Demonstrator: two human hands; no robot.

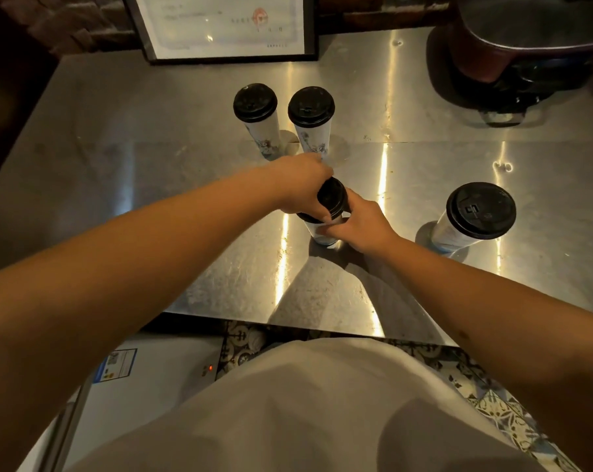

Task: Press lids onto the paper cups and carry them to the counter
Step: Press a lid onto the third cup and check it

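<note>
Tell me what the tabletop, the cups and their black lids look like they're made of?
Tabletop: apparently brushed stainless steel, with streaky light reflections and fine scratches. Cup on the right: likely paper, with a matte white printed wall. Its lid: probably moulded plastic, black, slightly glossy, with a raised sip tab.

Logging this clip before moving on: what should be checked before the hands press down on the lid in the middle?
1. Lid over cup mouth: not ok, tilted.
2. Right hand steadying cup: ok.
3. Left hand gripping lid: ok.
4. Cup upright on steel table: ok.
5. Other three cups lidded: ok.
6. Cup's fill level: cannot tell.
</note>
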